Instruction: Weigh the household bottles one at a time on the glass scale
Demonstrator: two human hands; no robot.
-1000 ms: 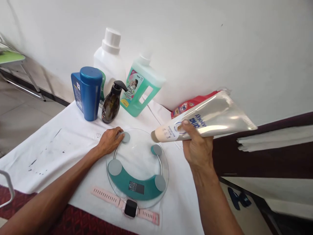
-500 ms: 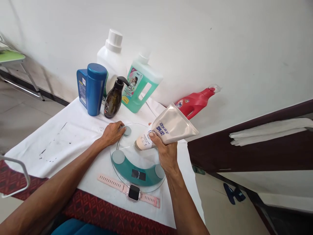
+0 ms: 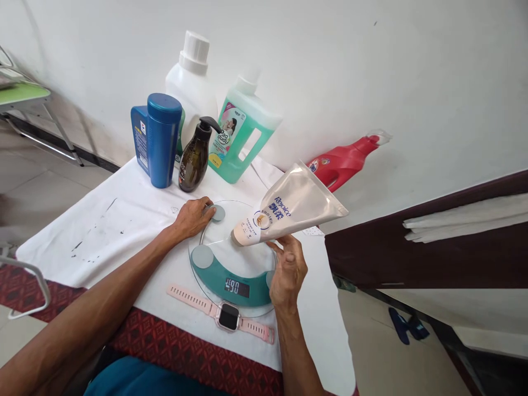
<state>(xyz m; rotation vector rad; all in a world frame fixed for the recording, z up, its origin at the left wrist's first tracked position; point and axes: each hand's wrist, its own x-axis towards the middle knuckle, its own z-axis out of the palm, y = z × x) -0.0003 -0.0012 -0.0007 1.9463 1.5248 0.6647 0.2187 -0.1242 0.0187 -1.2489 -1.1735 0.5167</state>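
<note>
A beige Rejoice squeeze tube (image 3: pixel 284 203) stands on its cap on a round glass bathroom scale (image 3: pixel 206 278), with its flat end up. The scale's display (image 3: pixel 237 287) is lit with digits. My left hand (image 3: pixel 193 217) is closed on the far left rim of the scale, by a round grey pad. Just right of the tube, my right hand (image 3: pixel 290 270) is off it, fingers loosely bent and apart, near the scale's right edge. A pink smartwatch (image 3: pixel 228 317) lies flat along the scale's near side.
Behind the scale stand a blue bottle (image 3: pixel 160 143), a brown pump bottle (image 3: pixel 194 157), a white jug (image 3: pixel 192 82) and a green handled bottle (image 3: pixel 243 137). A red detergent bottle (image 3: pixel 342 162) leans toward the wall. A white cloth (image 3: pixel 103 231) covers the table.
My right hand has let go of the tube and drawn down to its right side. Lit digits now show on the scale's display. My left hand stays on the rim.
</note>
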